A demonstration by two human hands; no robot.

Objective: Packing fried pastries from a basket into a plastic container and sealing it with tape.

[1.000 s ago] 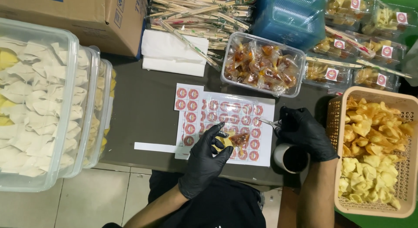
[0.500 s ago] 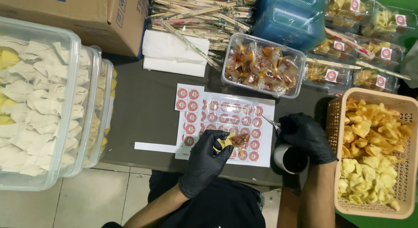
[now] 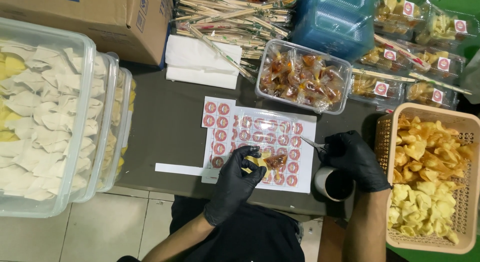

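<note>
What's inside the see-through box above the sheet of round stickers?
The clear box holds little plastic packets of reddish-brown sauce, piled to the rim. What lies at the bottom is hidden under the top packets.

Black-gloved hands (image 3: 235, 179) (red-dotted white sticker sheet (image 3: 260, 142)).
</note>
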